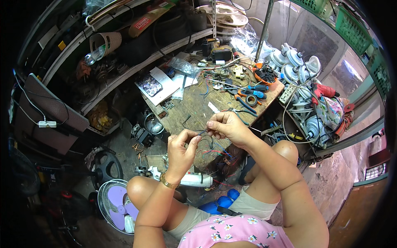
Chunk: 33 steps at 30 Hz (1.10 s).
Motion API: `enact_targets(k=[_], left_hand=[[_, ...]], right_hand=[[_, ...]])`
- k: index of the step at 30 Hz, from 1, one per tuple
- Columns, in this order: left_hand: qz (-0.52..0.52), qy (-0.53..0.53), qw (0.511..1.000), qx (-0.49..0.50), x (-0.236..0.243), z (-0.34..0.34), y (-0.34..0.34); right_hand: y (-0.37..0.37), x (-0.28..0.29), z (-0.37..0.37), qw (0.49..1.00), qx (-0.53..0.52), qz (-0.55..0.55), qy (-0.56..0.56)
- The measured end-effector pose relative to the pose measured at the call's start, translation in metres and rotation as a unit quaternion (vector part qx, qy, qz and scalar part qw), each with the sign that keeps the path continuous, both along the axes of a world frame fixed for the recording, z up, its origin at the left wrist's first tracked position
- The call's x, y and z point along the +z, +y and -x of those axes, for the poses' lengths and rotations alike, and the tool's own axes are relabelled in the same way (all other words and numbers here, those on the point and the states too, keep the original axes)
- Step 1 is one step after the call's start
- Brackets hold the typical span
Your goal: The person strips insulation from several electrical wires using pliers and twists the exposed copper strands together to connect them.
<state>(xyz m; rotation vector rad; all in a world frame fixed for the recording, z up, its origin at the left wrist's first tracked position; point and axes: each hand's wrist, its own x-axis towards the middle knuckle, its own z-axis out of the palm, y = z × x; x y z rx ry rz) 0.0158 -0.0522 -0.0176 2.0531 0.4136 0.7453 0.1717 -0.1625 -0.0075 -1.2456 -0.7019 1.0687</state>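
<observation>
Above the near edge of the wooden worktable [186, 109], my left hand [182, 146] and my right hand [223, 125] meet with fingertips pinched together. A thin dark blue wire [201, 132] runs between them, one hand gripping it on each side. Its ends are hidden by the fingers. Just below hang several loose red, blue and black wires [221, 152]. A long white housing [194, 179] with a dark band lies in front of my knees, close under my left wrist. Beyond my right hand, pliers with dark handles [241, 118] rest on the table.
Black tape [251, 99], a blue screwdriver [258, 94] and an orange basket [264, 74] of small parts sit far right. A phone [149, 86] lies on papers far left. White fan parts [290, 71] crowd the right side. A purple-bladed fan [120, 208] stands at lower left.
</observation>
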Motion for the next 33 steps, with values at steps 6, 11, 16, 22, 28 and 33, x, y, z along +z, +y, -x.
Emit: enact_targets(k=[6,11,16,22,28,33], left_hand=[[-0.077,-0.045,0.996,0.007,-0.006,-0.001,0.007],[-0.081,-0.032,0.996,0.034,-0.003,-0.002,0.004],[0.031,-0.094,0.995,0.017,-0.007,-0.008,-0.004],[-0.04,-0.072,0.996,0.034,-0.005,-0.01,-0.003],[-0.192,-0.027,0.981,-0.001,0.0,-0.01,-0.002],[-0.201,-0.031,0.979,-0.001,0.0,-0.008,-0.001]], right_hand=[[0.001,-0.005,0.003,0.99,0.045,-0.009,0.132],[0.002,-0.013,0.007,0.978,0.043,-0.019,0.205],[0.005,-0.018,0.017,0.971,0.027,-0.042,0.235],[0.001,0.001,0.017,0.999,-0.025,-0.033,0.023],[-0.003,-0.002,0.01,0.994,0.007,-0.01,-0.107],[-0.002,-0.007,0.006,0.995,0.041,0.002,-0.086]])
